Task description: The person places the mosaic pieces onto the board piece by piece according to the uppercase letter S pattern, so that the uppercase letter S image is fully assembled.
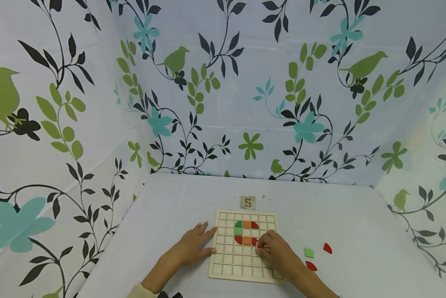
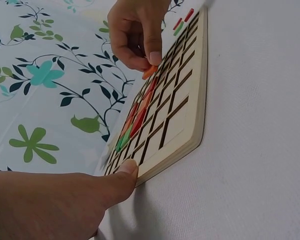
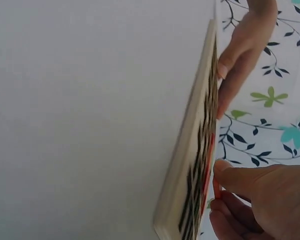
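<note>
A wooden grid board (image 1: 245, 280) lies on the table. My left hand (image 1: 193, 245) touches its left edge with fingers spread, and the thumb rests on the rim in the left wrist view. Over the board's right half, my right hand (image 1: 276, 250) pinches an orange tile (image 2: 149, 72) between thumb and fingertips. Set in the grid are a dark green rounded tile (image 1: 238, 224), a light green square (image 1: 238, 231), orange squares (image 1: 247, 240) and red rounded tiles (image 1: 238, 239). They form a curved shape; my right fingers partly cover its lower right end.
Right of the board lie a loose light green square (image 1: 309, 253) and two red rounded tiles, one farther back (image 1: 327, 248) and one nearer (image 1: 311, 266). A small patterned card (image 1: 248, 202) lies behind the board. Patterned cloth (image 1: 223, 103) surrounds the white table.
</note>
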`<state>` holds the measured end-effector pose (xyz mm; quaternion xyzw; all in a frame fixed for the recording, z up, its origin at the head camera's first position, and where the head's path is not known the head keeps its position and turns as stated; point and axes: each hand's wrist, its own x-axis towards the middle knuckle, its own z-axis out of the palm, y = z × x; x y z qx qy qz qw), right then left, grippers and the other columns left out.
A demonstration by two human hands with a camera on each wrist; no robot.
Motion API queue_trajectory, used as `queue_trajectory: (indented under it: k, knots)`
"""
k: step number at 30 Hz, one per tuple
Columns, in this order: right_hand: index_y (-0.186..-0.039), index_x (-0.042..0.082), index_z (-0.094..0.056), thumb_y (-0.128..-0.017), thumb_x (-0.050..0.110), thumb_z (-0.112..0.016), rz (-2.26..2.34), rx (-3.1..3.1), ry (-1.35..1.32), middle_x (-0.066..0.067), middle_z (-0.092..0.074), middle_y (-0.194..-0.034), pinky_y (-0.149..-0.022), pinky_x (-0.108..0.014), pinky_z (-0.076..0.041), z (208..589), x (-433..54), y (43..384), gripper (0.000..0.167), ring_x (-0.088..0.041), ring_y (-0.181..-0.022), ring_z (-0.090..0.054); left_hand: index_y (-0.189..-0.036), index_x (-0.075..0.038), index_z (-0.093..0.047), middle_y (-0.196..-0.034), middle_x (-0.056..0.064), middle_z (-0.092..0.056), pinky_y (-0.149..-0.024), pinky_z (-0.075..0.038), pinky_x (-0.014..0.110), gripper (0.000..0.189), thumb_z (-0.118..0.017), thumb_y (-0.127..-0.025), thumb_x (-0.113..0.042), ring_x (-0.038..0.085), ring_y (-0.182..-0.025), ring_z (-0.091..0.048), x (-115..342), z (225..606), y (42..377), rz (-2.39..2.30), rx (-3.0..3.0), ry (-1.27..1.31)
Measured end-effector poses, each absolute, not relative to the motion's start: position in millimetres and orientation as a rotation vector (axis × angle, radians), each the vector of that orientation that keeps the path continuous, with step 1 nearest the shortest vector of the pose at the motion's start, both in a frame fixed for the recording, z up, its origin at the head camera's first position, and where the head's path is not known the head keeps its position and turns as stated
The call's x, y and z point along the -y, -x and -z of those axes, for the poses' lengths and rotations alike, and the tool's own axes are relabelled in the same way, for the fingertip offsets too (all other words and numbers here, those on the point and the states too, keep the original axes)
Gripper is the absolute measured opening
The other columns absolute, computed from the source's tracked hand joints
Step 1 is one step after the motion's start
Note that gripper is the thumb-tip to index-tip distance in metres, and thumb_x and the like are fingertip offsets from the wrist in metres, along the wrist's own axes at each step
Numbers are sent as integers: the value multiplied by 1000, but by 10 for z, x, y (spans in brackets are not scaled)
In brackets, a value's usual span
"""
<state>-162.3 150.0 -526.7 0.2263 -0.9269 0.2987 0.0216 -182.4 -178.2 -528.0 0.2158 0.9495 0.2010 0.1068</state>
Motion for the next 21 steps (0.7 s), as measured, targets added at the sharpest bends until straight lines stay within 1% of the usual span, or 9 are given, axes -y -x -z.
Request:
queue_trajectory:
  k: [5, 10, 14, 17, 21]
  knots:
    - [-89, 19, -68, -93, 16, -81, -875, 2809, -813, 11, -57, -95, -80, -26, -57, 5341, -1443, 1592, 15, -4, -88, -55, -162, -18, -43, -170, 24, -31, -120, -30, 71, 75, -65, -101, -54, 50, -156, -28, 1776, 5273, 1831, -588, -2794, -633]
    - [-98, 17, -72, -95, 16, -80, -848, 2839, -846, 11, -61, -99, -85, -29, -59, 5342, -1466, 1573, 8, -3, -92, -58, -162, -18, -44, -169, 23, -32, -121, -30, 71, 75, -66, -101, -54, 49, -156, -28, 1773, 5275, 1820, -583, -2800, -628]
    - [-107, 13, -76, -95, 11, -79, -822, 2849, -899, 8, -68, -103, -85, -31, -61, 5278, -1502, 1556, 12, -6, -94, -63, -162, -18, -43, -169, 24, -32, -121, -31, 70, 75, -65, -101, -55, 50, -156, -28, 1770, 5280, 1819, -584, -2793, -636]
    - [-105, 13, -77, -95, 9, -79, -854, 2834, -928, 9, -68, -100, -82, -27, -60, 5262, -1513, 1565, 12, -4, -91, -62, -163, -18, -43, -170, 23, -32, -121, -31, 70, 76, -65, -101, -56, 49, -156, -28, 1772, 5283, 1826, -574, -2795, -637]
    - [-100, 16, -75, -94, 9, -80, -822, 2802, -961, 12, -67, -95, -83, -25, -59, 5283, -1501, 1599, 10, -2, -91, -58, -163, -20, -43, -170, 22, -31, -121, -31, 70, 76, -64, -100, -57, 48, -157, -28, 1777, 5292, 1832, -574, -2798, -624]
